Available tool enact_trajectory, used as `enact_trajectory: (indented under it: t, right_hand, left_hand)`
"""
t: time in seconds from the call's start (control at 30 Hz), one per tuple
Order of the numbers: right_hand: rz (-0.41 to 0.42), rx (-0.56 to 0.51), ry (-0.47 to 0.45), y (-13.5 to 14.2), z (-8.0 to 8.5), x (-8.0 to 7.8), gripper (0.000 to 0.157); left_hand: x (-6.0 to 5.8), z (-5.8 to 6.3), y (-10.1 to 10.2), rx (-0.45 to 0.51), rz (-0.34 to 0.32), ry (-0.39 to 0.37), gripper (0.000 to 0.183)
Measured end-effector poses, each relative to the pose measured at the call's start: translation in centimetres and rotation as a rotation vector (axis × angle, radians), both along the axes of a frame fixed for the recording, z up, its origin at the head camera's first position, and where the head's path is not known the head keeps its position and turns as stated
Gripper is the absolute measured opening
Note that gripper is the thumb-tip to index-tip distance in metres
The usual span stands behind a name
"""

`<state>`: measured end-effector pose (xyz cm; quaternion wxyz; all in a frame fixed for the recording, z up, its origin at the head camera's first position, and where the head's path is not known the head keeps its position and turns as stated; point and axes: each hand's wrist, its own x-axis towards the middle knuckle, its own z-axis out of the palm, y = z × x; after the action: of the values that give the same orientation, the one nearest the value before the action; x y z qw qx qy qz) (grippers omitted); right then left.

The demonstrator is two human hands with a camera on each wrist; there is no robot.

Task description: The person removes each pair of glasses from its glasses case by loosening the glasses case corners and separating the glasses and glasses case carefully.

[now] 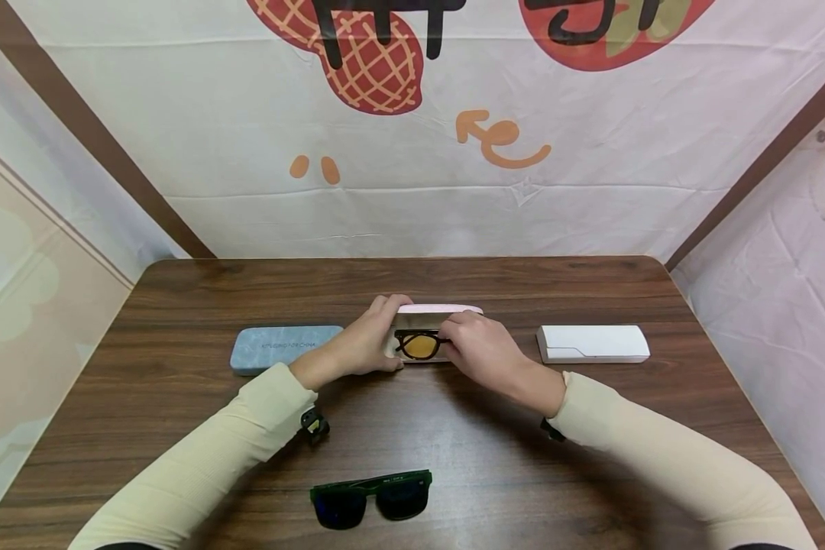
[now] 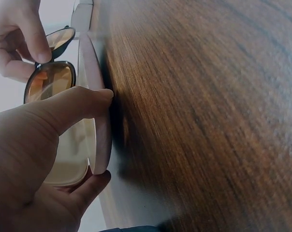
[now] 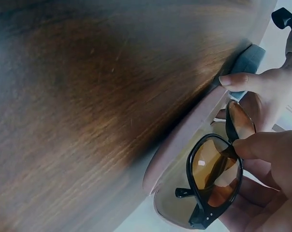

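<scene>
A pair of dark-framed glasses with yellow-orange lenses (image 1: 421,347) is pinched at the bridge by my right hand (image 1: 484,353), as the right wrist view shows. The glasses are at the mouth of a pink glasses case (image 3: 177,137), whose lid (image 1: 440,308) stands raised with a pale lining inside. My left hand (image 1: 360,336) grips the case at its left end, thumb on the near side in the left wrist view (image 2: 49,145). Part of the glasses and case is hidden behind my right hand in the head view.
A blue glasses case (image 1: 264,347) lies left of my left hand, partly behind it. To the right is a white glasses case (image 1: 593,344), closed. Dark sunglasses (image 1: 373,498) with a green frame lie near the front of the wooden table (image 1: 495,473).
</scene>
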<state>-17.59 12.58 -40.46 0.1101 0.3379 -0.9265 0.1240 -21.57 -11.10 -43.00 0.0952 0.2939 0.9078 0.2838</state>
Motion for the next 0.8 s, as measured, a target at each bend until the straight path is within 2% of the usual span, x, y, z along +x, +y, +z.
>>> enact_trajectory:
  t: [0.2,0.8]
  right_hand:
    - [0.002,0.003,-0.094,0.6,0.6,0.5,0.009]
    - [0.035,0.01,-0.182,1.0,1.9,2.1,0.008]
  left_hand:
    - [0.0,-0.1,0.0,0.018,0.0,0.004,0.094]
    - [0.0,0.0,0.2,0.002,0.027,-0.017,0.098]
